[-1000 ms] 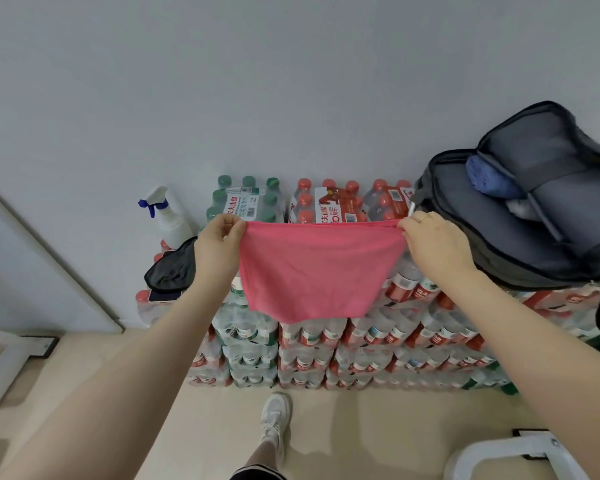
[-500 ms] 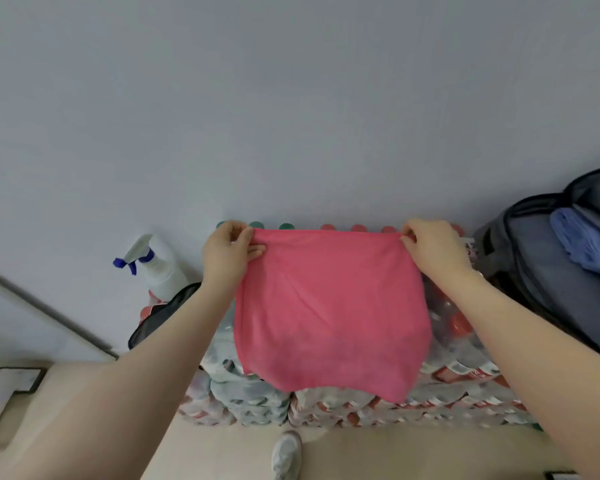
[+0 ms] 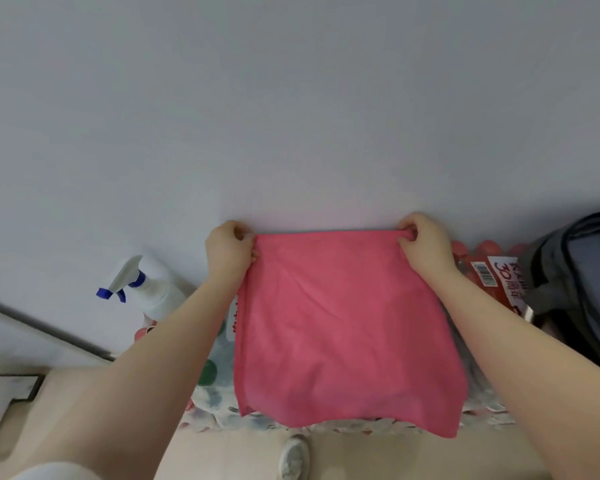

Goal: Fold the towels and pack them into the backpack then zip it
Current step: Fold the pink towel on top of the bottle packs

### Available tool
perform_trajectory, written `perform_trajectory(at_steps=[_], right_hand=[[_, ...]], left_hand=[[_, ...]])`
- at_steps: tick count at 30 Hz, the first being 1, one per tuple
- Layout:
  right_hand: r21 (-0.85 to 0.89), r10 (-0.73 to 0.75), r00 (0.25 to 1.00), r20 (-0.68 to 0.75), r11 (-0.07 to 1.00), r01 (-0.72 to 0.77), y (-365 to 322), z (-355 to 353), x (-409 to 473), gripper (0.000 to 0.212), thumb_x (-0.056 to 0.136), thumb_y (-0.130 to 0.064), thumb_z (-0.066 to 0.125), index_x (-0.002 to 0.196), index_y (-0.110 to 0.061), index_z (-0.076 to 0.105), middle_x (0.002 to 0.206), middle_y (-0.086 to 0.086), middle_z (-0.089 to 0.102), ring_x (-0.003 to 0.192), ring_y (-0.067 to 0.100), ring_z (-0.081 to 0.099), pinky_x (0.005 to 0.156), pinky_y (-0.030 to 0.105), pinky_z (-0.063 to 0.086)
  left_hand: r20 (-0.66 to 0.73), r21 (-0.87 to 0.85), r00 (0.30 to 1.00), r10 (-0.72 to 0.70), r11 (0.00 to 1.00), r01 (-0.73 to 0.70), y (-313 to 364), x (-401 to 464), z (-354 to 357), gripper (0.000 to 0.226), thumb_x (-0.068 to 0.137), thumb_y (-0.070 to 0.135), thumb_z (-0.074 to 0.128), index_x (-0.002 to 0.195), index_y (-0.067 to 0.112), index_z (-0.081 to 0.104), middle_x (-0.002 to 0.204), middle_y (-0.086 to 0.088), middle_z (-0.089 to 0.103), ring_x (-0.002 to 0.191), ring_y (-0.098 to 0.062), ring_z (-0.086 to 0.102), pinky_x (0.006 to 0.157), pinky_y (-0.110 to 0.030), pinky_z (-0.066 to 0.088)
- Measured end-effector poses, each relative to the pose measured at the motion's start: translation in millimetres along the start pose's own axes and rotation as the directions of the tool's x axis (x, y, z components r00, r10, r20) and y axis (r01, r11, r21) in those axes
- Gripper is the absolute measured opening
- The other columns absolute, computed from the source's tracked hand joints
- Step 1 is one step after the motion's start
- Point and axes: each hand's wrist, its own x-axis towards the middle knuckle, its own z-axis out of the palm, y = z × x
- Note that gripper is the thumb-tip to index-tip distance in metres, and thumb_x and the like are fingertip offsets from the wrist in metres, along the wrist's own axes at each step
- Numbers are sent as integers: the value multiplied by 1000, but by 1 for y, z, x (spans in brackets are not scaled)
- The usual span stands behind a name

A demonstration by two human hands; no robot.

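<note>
Fingers of both my hands are curled and pinching the top edge of a pink towel [image 3: 347,327], one hand at each upper corner, so the cloth hangs flat and open in front of me, ready for a fold. Going left to right: a white spray bottle [image 3: 146,292] with a blue trigger stands by the pale wall; my left hand [image 3: 229,249] grips the towel's left corner with the thumb on the near side and fingers tucked behind; the towel drops from a taut, level top edge to a looser bottom hem, hiding most of the shrink-wrapped water bottle packs [image 3: 489,275] stacked behind it; my right hand [image 3: 421,242] clamps the right corner the same way. At the far right edge lies the dark backpack [image 3: 575,282], unzipped, with something blue just visible inside. I judge that holding the corners apart keeps the cloth square for an even fold. Below, one white shoe [image 3: 293,457] shows on the beige floor.
</note>
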Motion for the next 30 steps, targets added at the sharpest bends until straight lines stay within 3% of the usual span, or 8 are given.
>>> perform_trajectory(at_steps=[3,6,10,14,19,26,29,30], right_hand=[[94,49,998,-40,995,-45,0,-5,-22,40,82,4,55,122,0,51,129,19,48,119,31,46,97,25,31],[67,74,997,-5,995,-74,6,-18,-51,46,86,-4,56,130,-1,44,135,22,40,123,33,41,101,31,29],[52,94,989,113,994,-101,19,-33,-98,45,84,-8,59,127,-2,46,129,21,45,119,33,45,101,36,34],[109,93,986,138,988,-109,28,-44,-148,41,85,-12,57,125,-4,47,126,16,48,114,30,50,95,39,41],[247,139,976,166,952,-178,38,-47,-201,33,90,-8,51,121,-2,45,117,11,54,95,22,53,81,34,45],[447,363,919,156,804,-393,34,-46,-221,31,94,-9,47,119,10,44,125,31,48,111,42,51,97,51,42],[524,424,882,206,713,-466,35,-43,-221,34,92,-12,52,114,14,50,112,35,54,98,40,58,94,53,46],[547,431,874,224,687,-479,36,-43,-221,33,91,-13,53,108,14,53,96,32,57,112,44,48,85,47,50]], left_hand=[[-22,148,991,131,981,-127,-2,-18,-9,30,86,8,55,115,4,54,115,-12,52,77,-20,55,68,-12,33],[9,184,985,171,968,-170,-5,-48,-24,23,88,13,53,109,7,58,106,-9,58,89,-23,56,79,-22,38],[64,182,991,118,975,-128,-14,-98,-46,11,87,13,51,85,10,61,74,1,59,76,-24,57,72,-32,47],[54,165,995,83,982,-91,-27,-149,-59,16,87,14,53,74,9,61,67,0,60,75,-27,63,66,-31,47],[23,90,1000,-10,996,8,-49,-204,-59,16,88,18,52,79,9,62,78,-5,65,77,-24,60,72,-36,48],[22,-5,976,-217,976,217,-52,-224,-37,19,93,19,46,77,9,47,66,-1,45,55,-13,37,49,-26,29],[18,-159,945,-326,932,325,-49,-223,-31,21,93,22,47,80,6,51,82,-12,58,63,-20,47,57,-28,36],[20,-200,937,-348,917,345,-49,-222,-30,21,93,24,49,87,4,54,87,-13,61,72,-23,53,64,-30,39]])
